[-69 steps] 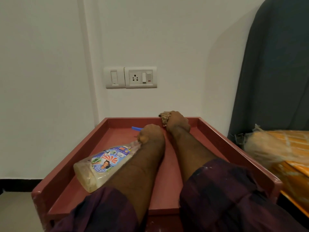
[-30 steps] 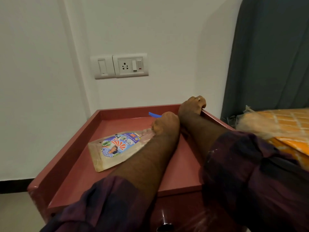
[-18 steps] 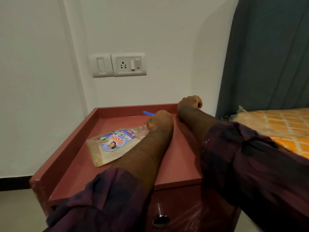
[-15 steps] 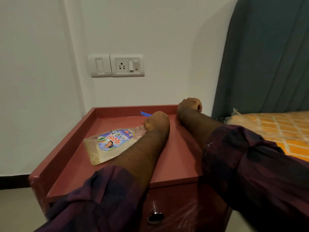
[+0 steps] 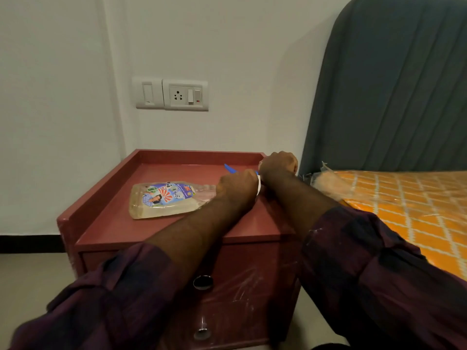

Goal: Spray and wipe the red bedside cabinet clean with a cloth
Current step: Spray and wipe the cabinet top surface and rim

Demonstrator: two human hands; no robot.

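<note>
Head view: the red bedside cabinet (image 5: 108,223) is seen standing against a white wall, just beside a bed; its top is bordered by a raised rim at the left, back and right. A clear spray bottle (image 5: 164,200) with a colourful label is laid on its side on the cabinet top, base toward the left, with pale liquid pooled along its lower side; its neck is gripped by the left hand (image 5: 236,189), the fingers being curled round it; the blue nozzle (image 5: 229,168) is seen projecting past the knuckles toward the back rim. The right hand (image 5: 278,163) is set at the back right corner of the rim, just beside the left hand, with fingers curled downward; whether anything is held beneath it cannot be told. Both forearms are bared, dark purple sleeves (image 5: 126,299) being pushed up. A round knob (image 5: 203,282) is fixed to the drawer front; a switch and socket plate (image 5: 185,95) is mounted on the wall above; a grey-blue headboard (image 5: 391,97) and an orange patterned mattress (image 5: 409,198) are seen at the right.
</note>
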